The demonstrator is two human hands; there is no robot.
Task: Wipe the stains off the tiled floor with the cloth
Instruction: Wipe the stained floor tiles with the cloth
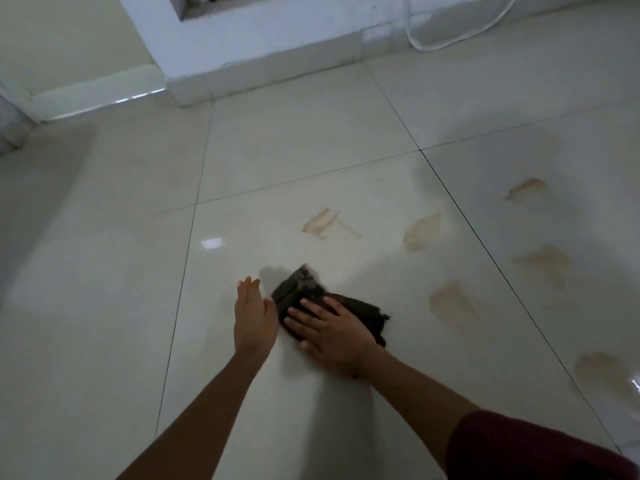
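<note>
Pressing flat, the left hand (254, 315) rests on the tiled floor (104, 271), fingers (247, 289) released and holding nothing, just beside the cloth (304, 299). The right hand (332, 336) lies spread on the dark cloth, fingers (304, 318) pinning it down rather than clenched around it. Beyond and right of those fingers, brown stains remain: one ahead (329, 225), another (424, 232) further right, one (453, 301) just right of the cloth, several more further right still. Judged barely begun; most wiping is left. No containers in view.
</note>
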